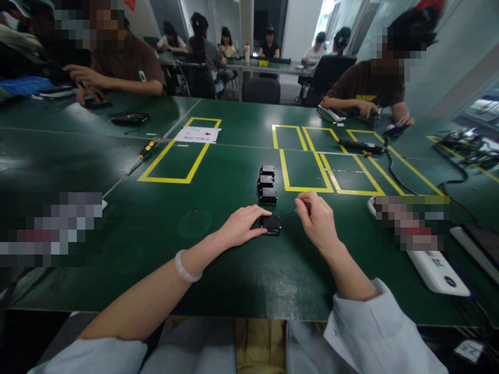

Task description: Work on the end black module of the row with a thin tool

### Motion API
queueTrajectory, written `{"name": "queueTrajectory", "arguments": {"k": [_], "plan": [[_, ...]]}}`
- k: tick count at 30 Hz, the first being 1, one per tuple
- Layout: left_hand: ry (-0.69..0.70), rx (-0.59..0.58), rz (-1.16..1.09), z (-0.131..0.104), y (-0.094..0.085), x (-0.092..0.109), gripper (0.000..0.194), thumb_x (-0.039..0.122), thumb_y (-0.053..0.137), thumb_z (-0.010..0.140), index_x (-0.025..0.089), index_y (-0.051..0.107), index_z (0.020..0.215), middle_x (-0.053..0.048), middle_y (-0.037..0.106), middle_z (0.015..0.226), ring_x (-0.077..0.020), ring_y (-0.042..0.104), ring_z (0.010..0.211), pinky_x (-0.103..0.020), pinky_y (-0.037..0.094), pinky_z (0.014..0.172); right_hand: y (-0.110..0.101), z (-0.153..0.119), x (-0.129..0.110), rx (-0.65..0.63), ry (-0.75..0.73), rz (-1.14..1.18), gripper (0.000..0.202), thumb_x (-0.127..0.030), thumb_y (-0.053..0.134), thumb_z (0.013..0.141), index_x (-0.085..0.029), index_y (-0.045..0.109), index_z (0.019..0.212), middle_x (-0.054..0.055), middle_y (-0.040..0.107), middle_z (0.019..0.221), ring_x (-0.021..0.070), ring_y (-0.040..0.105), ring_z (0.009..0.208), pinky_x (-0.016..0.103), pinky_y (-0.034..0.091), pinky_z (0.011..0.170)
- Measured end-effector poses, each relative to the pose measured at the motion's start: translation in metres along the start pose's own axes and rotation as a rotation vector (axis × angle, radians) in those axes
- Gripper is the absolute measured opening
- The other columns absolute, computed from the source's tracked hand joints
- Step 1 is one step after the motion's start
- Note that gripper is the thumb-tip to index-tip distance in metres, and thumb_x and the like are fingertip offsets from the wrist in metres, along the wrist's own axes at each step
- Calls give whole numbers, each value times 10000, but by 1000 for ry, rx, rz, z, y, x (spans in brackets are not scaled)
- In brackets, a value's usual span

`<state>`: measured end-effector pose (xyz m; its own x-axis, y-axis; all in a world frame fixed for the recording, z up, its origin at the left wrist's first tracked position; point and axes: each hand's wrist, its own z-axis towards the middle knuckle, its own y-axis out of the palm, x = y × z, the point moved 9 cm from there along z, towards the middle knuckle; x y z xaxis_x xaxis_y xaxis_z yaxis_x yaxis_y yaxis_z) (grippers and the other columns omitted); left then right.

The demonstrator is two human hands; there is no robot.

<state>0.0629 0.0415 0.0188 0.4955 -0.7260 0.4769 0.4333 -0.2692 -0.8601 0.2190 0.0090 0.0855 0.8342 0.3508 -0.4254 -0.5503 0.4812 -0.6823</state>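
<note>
A small black box-shaped part (271,224) lies on the green table (226,280), nearest to me in a column of similar parts. My left hand (244,224) grips its left side between thumb and fingers. To the right, my right hand (316,217) is closed around the dark handle of a thin tool (289,213), whose shaft points left to the part's upper right edge. Whether the tip touches it cannot be made out. Just beyond, three black parts (268,195) stand close together in a line.
Yellow tape rectangles (310,189) mark the table's far half. A yellow-black tool (147,150) and a paper label (197,135) lie at the far left. White power strips (440,270) flank both sides. Two people across the table handle items; cables run at the right.
</note>
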Motion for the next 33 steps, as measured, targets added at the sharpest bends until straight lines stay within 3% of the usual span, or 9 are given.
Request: {"name": "queueTrajectory", "arguments": {"k": [6,13,21,27,33], "plan": [[-1,1,-3,0,0,-1,386,316,625,874,258,493,1231,-37,595,1111,-216,569,1015,-339,430,849,-2,0,0,23,27,-5,151,-249,419,897,-205,528,993,26,606,761,174,571,689,311,435,686],[1,3,-8,0,0,-1,379,339,608,883,257,498,1236,-47,595,1120,-223,569,1027,-346,432,851,-1,0,-1,-5,1,-21,156,-344,453,922,-213,536,904,32,623,763,177,564,709,306,420,682],[-1,2,-5,0,0,-1,385,333,620,877,254,499,1234,-45,594,1101,-216,573,997,-340,432,844,-1,0,-1,7,18,12,141,-250,418,904,-206,529,980,30,613,773,173,573,708,311,436,691],[-8,-5,-3,1,0,0,383,342,611,879,254,499,1235,-49,595,1087,-221,574,993,-346,435,844,-1,1,-3,-6,-4,3,150,-336,441,925,-215,527,905,30,617,762,173,570,717,304,428,687],[-5,-1,-7,1,-1,0,373,334,609,881,257,501,1230,-43,595,1100,-218,574,997,-340,435,841,0,0,0,4,8,31,137,-259,398,919,-212,519,962,30,612,769,174,575,703,309,441,687]]}}
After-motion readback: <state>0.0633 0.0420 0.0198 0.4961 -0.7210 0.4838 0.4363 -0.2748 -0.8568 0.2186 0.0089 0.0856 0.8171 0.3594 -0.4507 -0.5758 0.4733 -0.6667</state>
